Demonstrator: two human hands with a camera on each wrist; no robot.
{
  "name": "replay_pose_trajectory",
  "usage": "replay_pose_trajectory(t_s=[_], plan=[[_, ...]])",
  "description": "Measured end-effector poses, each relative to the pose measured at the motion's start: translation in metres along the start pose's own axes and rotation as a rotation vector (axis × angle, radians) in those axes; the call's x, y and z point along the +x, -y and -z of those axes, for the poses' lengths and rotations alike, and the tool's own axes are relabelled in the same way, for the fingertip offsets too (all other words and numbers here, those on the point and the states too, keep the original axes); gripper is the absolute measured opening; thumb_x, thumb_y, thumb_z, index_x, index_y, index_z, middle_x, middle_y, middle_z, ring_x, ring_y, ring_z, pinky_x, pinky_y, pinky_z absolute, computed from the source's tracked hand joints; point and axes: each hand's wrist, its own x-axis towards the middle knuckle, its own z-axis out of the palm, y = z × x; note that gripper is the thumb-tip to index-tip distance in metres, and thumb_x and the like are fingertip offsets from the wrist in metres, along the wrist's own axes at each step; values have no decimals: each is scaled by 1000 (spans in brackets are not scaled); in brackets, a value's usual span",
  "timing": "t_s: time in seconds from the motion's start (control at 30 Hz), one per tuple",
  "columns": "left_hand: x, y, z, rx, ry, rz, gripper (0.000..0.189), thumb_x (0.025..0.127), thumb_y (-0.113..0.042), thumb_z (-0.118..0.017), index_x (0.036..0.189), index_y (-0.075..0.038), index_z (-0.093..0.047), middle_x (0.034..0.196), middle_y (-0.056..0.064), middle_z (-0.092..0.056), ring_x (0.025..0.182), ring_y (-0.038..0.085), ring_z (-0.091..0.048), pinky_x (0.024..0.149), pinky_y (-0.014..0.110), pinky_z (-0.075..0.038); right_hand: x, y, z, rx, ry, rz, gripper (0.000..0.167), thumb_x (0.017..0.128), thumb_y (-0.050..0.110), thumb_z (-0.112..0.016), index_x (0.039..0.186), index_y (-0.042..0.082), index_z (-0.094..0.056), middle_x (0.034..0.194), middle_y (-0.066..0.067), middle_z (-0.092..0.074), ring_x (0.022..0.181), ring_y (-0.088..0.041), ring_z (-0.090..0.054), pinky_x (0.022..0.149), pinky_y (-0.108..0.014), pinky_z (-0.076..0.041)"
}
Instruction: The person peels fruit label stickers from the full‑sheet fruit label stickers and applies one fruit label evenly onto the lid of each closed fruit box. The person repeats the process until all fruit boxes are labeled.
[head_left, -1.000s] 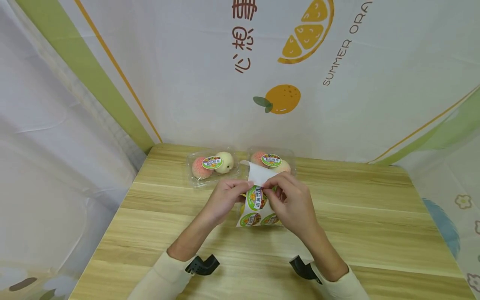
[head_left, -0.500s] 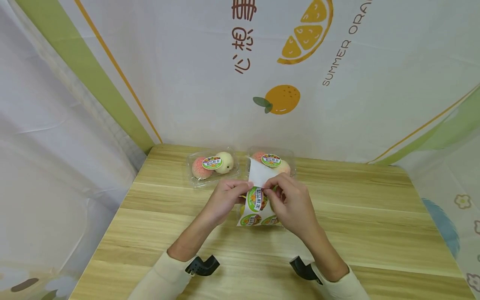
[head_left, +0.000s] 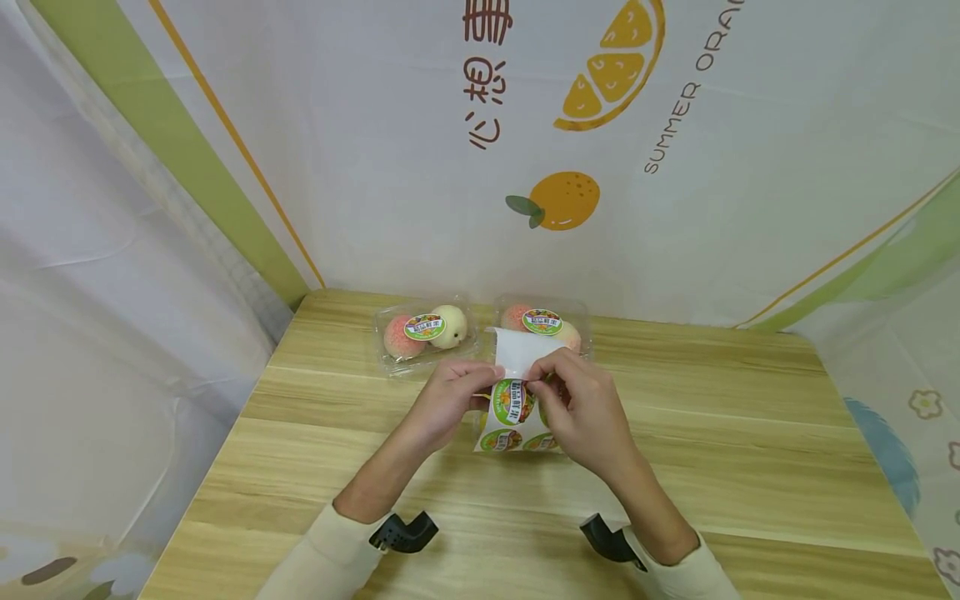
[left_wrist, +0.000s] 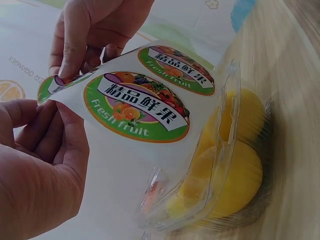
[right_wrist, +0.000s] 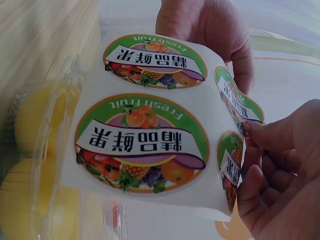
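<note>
My left hand (head_left: pixel 447 404) and right hand (head_left: pixel 588 408) hold a white sheet of oval fruit stickers (head_left: pixel 521 350), its far part folded back to show the blank side. Left fingers and thumb pinch the sheet's edge at the fold. In the right wrist view, the right thumb and fingers pinch at a sticker (right_wrist: pixel 240 102) whose end stands off the bent backing. Below the sheet sits a clear plastic box (left_wrist: pixel 222 172) with yellow round fruits (left_wrist: pixel 242 175) inside, partly covered by the sheet in the head view.
Two more clear boxes stand at the table's back: a left one (head_left: pixel 386 363) with a pink and a cream peach-like fruit, and a right one (head_left: pixel 583 312) partly behind the sheet. Both carry oval stickers. A printed cloth (head_left: pixel 412 208) hangs behind the wooden table (head_left: pixel 712 433).
The folded-back white part of the sheet has shifted and flattened slightly, and the fold sits a little nearer. Both hands have barely moved and keep their hold.
</note>
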Motion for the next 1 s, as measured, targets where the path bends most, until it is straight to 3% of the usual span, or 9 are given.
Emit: replay_pose_trajectory(t_s=[0.4,0.67,1.0], plan=[[-1,1,-1,43,-19,1,37,110,-10,-54,103,22,-72,88,3,-75,80,12,-72,73,28,-62,0,2,1,56,-17,-43,23,92,-12,-81,95,9,-73,78,6,-60,62,-8,-49,52,-24,-43],[-1,1,-2,64,-31,20,37,113,-12,-52,108,18,-73,91,6,-74,78,14,-73,71,28,-62,2,4,4,132,-13,-124,18,94,-8,-81,95,8,-74,73,7,-55,60,-10,-45,51,-25,-38],[-1,-2,-2,124,-60,33,36,114,-15,-52,108,13,-74,90,6,-75,77,15,-73,72,30,-62,3,6,6,179,-7,-177,15,97,-7,-79,96,7,-75,75,5,-60,60,-12,-46,52,-24,-38]])
